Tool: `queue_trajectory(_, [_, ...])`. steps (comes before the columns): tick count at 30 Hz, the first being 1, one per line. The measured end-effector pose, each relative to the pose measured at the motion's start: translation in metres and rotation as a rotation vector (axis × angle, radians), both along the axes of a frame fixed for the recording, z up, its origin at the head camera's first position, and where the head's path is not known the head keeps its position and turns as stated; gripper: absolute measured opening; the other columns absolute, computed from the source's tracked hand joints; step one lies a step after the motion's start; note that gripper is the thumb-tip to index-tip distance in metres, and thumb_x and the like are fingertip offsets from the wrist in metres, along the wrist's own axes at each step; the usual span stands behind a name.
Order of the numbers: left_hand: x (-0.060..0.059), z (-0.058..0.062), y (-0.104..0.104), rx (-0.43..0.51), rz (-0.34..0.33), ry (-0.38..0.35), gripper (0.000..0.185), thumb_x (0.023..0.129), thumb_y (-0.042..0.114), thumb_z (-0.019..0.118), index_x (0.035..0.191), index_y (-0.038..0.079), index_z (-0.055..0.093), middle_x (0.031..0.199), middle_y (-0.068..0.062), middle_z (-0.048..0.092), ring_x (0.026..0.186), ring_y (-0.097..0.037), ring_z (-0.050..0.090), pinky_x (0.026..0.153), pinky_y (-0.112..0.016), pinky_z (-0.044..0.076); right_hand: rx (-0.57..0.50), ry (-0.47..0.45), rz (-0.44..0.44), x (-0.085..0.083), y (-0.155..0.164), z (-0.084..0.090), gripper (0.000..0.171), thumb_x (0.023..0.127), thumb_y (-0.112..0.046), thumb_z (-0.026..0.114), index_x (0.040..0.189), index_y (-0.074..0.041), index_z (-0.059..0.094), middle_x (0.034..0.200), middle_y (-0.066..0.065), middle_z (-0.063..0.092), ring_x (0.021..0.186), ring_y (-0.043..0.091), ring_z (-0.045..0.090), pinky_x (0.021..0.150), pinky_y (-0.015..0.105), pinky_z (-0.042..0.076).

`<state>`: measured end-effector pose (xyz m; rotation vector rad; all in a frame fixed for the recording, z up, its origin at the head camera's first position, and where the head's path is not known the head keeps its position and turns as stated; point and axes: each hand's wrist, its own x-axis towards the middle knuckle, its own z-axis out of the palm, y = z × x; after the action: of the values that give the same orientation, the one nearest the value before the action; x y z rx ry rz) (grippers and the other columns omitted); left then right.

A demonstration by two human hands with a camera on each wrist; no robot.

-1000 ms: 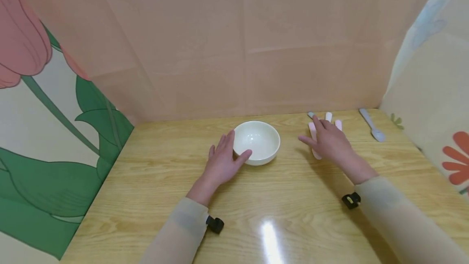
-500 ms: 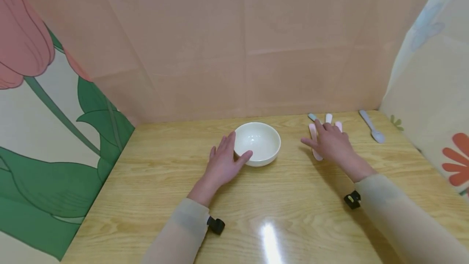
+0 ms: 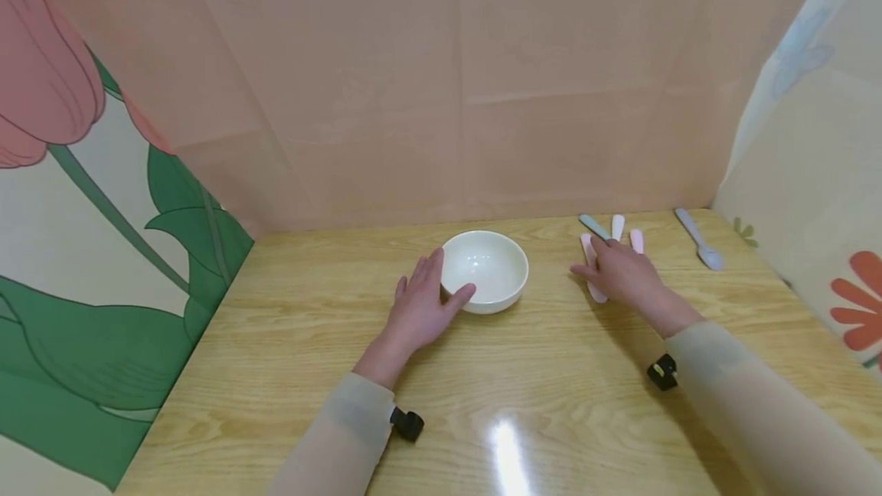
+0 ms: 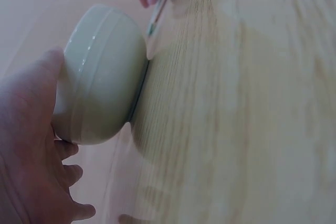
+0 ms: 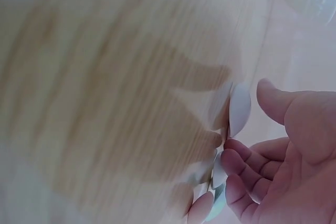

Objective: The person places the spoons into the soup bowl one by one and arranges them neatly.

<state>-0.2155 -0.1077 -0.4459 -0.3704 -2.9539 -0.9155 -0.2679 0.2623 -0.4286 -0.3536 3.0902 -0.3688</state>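
Note:
A white bowl (image 3: 485, 270) stands upright on the wooden table. My left hand (image 3: 420, 305) touches its left side, with the thumb at the near rim and the fingers fairly straight along the wall. To the right, my right hand (image 3: 623, 274) is palm down over a cluster of spoons. Its fingers (image 5: 239, 163) bend down at the spoons, while the thumb stays apart from them. Around that hand show a green handle (image 3: 594, 226), a white handle (image 3: 618, 227), a pink handle (image 3: 637, 240) and a pale pink spoon (image 3: 592, 274). Their other parts are mostly hidden.
A lavender spoon (image 3: 699, 239) lies apart, near the table's far right corner. The wooden table (image 3: 537, 373) meets a pinkish cloth backdrop (image 3: 386, 98) at the back. Flower-patterned panels (image 3: 89, 251) border both sides.
My right hand has drawn back slightly and its fingers have bent downward, showing more of the green handle. The left hand and the bowl stay as they were.

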Motion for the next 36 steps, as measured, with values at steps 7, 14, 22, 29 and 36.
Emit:
queue_trajectory(7, [0.001, 0.001, 0.001, -0.007, 0.007, -0.009, 0.105, 0.105, 0.081, 0.045, 0.179, 0.012, 0.015, 0.183, -0.008, 0.021, 0.169, -0.034, 0.016, 0.132, -0.066, 0.013, -0.033, -0.004, 0.019, -0.004, 0.004, -0.004, 0.066, 0.110, -0.034, 0.070, 0.145, 0.018, 0.049, 0.127, 0.043, 0.062, 0.106, 0.052, 0.067, 0.083, 0.065, 0.058])
queue_trajectory(14, [0.001, 0.001, 0.002, 0.004, 0.006, -0.009, 0.103, 0.106, 0.078, 0.047, 0.178, 0.012, 0.015, 0.183, -0.008, 0.021, 0.169, -0.034, 0.016, 0.132, -0.067, 0.013, -0.084, -0.037, 0.031, -0.010, 0.004, -0.006, 0.024, 0.107, -0.018, 0.073, 0.104, 0.001, 0.059, 0.092, 0.016, 0.067, 0.076, 0.028, 0.063, 0.063, 0.044, 0.052])
queue_trajectory(22, [0.001, 0.001, 0.001, 0.010, 0.002, -0.011, 0.104, 0.106, 0.079, 0.046, 0.179, 0.012, 0.014, 0.183, -0.010, 0.021, 0.169, -0.034, 0.015, 0.132, -0.067, 0.013, -0.069, -0.044, 0.046, -0.012, -0.002, -0.004, 0.061, 0.106, -0.010, 0.069, 0.152, 0.022, 0.045, 0.107, 0.024, 0.078, 0.095, 0.040, 0.075, 0.084, 0.057, 0.061])
queue_trajectory(29, [0.000, 0.001, 0.001, 0.022, -0.006, -0.008, 0.103, 0.107, 0.077, 0.047, 0.178, 0.011, 0.015, 0.183, -0.012, 0.023, 0.169, -0.034, 0.015, 0.132, -0.067, 0.013, -0.047, -0.020, 0.049, -0.012, -0.003, -0.004, 0.067, 0.100, -0.011, 0.069, 0.153, 0.023, 0.044, 0.104, 0.020, 0.079, 0.091, 0.037, 0.074, 0.086, 0.059, 0.059])
queue_trajectory(36, [0.001, -0.001, 0.000, 0.013, -0.005, -0.018, 0.104, 0.106, 0.080, 0.045, 0.179, 0.012, 0.014, 0.183, -0.009, 0.021, 0.169, -0.034, 0.015, 0.132, -0.066, 0.012, -0.047, -0.003, 0.041, -0.011, -0.003, -0.005, 0.069, 0.097, -0.013, 0.071, 0.153, 0.021, 0.046, 0.106, 0.022, 0.080, 0.082, 0.028, 0.072, 0.074, 0.053, 0.060])
